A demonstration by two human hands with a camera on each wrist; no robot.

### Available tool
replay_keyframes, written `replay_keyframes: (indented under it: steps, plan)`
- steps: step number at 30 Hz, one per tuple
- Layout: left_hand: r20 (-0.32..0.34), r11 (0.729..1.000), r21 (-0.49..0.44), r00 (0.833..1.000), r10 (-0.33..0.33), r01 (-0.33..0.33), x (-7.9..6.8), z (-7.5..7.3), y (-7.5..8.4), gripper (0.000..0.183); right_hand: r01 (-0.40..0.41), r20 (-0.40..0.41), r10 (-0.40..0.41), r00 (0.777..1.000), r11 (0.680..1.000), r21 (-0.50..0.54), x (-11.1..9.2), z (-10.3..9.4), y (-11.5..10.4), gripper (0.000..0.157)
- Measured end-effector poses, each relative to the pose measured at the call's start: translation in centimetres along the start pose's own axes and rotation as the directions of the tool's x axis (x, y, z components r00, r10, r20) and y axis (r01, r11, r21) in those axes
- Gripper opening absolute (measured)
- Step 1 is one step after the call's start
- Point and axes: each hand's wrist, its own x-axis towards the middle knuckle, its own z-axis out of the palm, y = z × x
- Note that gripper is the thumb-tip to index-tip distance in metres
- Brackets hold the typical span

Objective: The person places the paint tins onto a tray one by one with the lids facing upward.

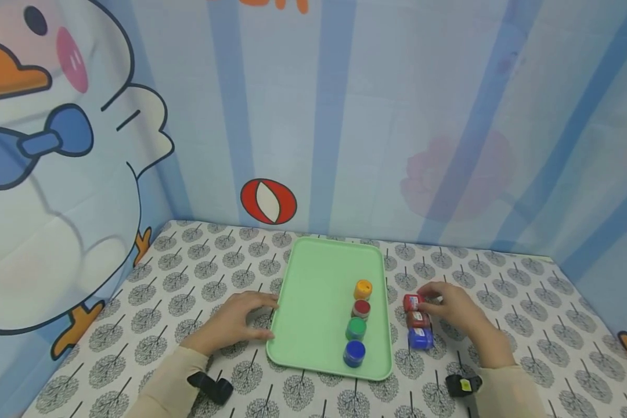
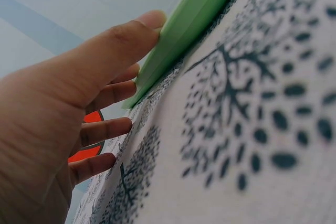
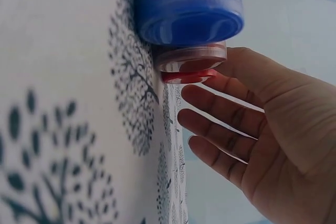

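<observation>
At the left edge of a pale green tray [image 1: 313,302], my left hand [image 1: 235,319] touches the rim with its thumb and fingertips, fingers spread. My right hand [image 1: 451,307] pinches a small red paint jar [image 1: 411,302] between thumb and index finger, its other fingers loose. The red jar lies on its side, farthest in a short row with a brown-red jar [image 1: 418,319] and a blue jar [image 1: 420,338]. In the right wrist view, the blue jar [image 3: 189,9] partly hides the other two.
Along the tray's right side, several jars stand in a line: orange [image 1: 363,289], dark red [image 1: 361,309], green [image 1: 356,328] and blue [image 1: 354,353]. A tree-patterned cloth [image 1: 230,238] covers the table, with a printed curtain [image 1: 366,116] behind it.
</observation>
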Motion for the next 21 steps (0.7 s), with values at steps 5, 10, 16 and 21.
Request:
replay_keyframes:
  steps: [5, 10, 16, 21]
  plan:
    - [0.001, 1.000, 0.000, 1.000, -0.005, 0.005, -0.02, 0.03, -0.03, 0.056, 0.011, 0.013, -0.011, 1.000, 1.000, 0.007, 0.06, 0.09, 0.09, 0.036]
    - [0.001, 1.000, 0.002, 1.000, -0.011, 0.011, 0.00, 0.03, -0.02, 0.056, 0.029, 0.022, -0.030, 0.999, 0.999, 0.023, 0.05, 0.12, 0.03, 0.037]
    - [0.002, 1.000, 0.001, 1.000, -0.016, 0.016, 0.05, 0.05, -0.01, 0.057, 0.058, 0.035, -0.060, 0.998, 0.997, 0.044, 0.17, 0.33, 0.24, 0.036]
    - [0.001, 1.000, 0.001, 1.000, -0.016, 0.016, 0.07, 0.11, -0.02, 0.056, 0.053, 0.041, -0.055, 0.998, 0.998, 0.041, 0.21, 0.29, 0.13, 0.034]
